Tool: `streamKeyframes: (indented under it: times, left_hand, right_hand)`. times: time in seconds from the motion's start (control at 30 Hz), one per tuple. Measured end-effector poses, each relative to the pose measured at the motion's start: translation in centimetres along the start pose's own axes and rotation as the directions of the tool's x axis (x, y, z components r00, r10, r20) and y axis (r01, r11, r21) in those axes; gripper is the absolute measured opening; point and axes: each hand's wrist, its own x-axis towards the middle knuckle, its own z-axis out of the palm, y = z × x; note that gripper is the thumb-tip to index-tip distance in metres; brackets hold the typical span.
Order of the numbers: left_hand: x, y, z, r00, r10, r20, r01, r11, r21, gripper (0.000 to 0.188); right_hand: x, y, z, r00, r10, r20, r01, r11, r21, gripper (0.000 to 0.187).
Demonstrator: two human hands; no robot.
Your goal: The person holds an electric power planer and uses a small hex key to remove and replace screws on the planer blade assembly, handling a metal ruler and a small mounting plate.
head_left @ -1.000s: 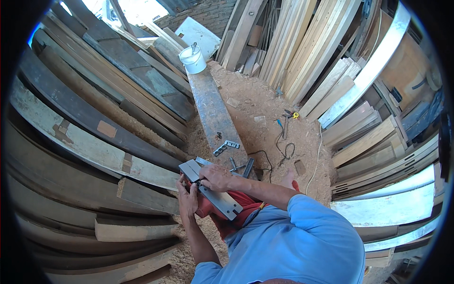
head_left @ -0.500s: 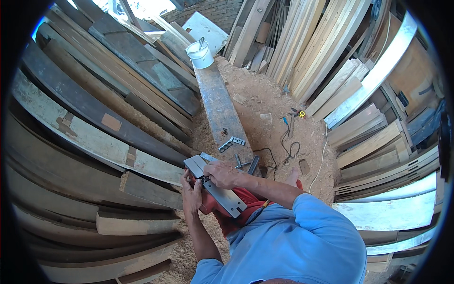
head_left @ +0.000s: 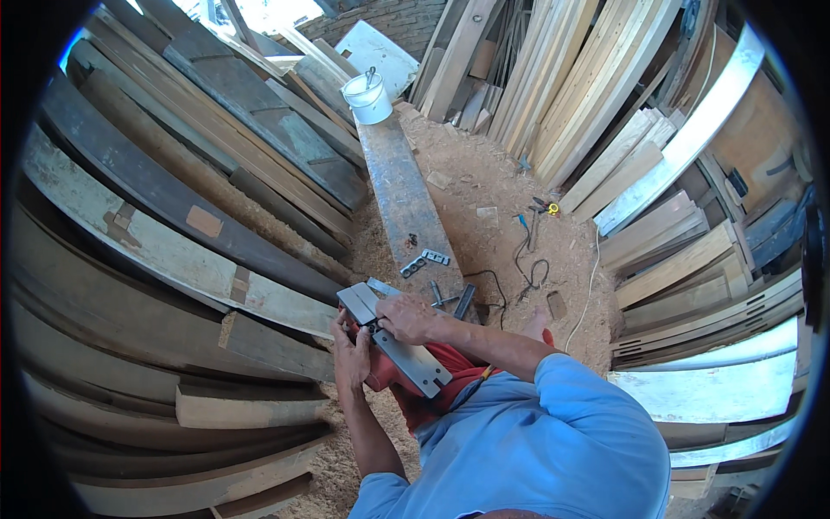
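Observation:
A red electric planer (head_left: 413,356) lies upside down against my lap, its grey metal base plate facing up. My left hand (head_left: 351,355) grips the red body along the plate's left side. My right hand (head_left: 406,317) is curled over the middle of the plate, fingers pressing at the gap between its two halves. Whether a small tool sits under those fingers is hidden. My blue sleeve covers the planer's near end.
A long grey plank (head_left: 400,195) runs ahead, with a white bucket (head_left: 367,97) at its far end and small metal parts (head_left: 424,262) and bolts (head_left: 451,299) at its near end. A black cable (head_left: 522,275) lies on the sawdust floor. Stacked boards (head_left: 173,225) crowd both sides.
Both hands stay on the upturned planer with only small finger shifts. My head has moved a little, so the plank and bucket sit slightly more to the right in the picture.

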Motion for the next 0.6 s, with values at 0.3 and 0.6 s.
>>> streamKeyframes:
  times: [0.3,0.6]
  left_hand:
    - [0.1,-0.6,0.1,0.999,0.036,-0.003,-0.036,0.999,0.017,0.063]
    - [-0.3,0.6,-0.4,1.000,0.006,0.009,-0.006,1.000,0.002,0.063]
  right_hand:
    - [-0.3,-0.1,-0.3,0.995,-0.079,-0.064,0.081,0.997,0.022,0.022]
    - [0.0,-1.2,-0.9,0.999,-0.045,0.002,0.045,0.999,-0.015,0.027]
